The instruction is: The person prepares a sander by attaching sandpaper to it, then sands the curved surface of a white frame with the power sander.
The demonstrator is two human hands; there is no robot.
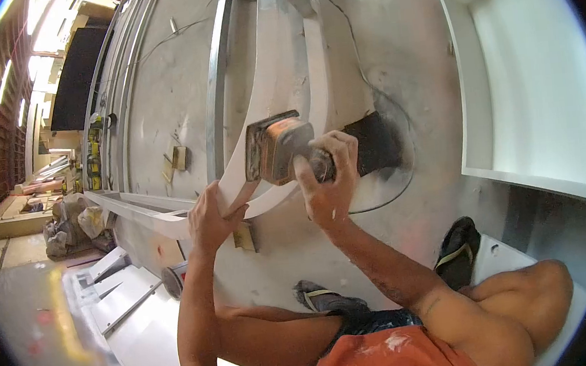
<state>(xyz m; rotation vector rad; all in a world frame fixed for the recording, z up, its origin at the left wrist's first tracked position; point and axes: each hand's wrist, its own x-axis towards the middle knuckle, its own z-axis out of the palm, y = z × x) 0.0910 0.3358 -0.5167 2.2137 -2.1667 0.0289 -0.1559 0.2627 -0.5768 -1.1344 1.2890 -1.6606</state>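
Observation:
A dusty orange-and-black power sander [283,147] is in my right hand [331,176], whose fingers wrap round its dark rear grip. The sander's flat pad faces left and overlaps the side of a long, curved whitish piece [275,59]. Near the lower end of that piece, my left hand [214,219] clasps its edge, thumb on one side and fingers on the other. Beside my right hand lies a black flat piece [376,142] with dark dust about it. A small wooden block [244,237] sits just below my left hand.
A thin cable [359,65] loops over the floor to the right of the sander. Metal bars [220,78] run along the left of the curved piece. A large white open box [469,84] stands at right; white panels [133,308] lie at lower left. Another wooden block [179,158] is on the floor.

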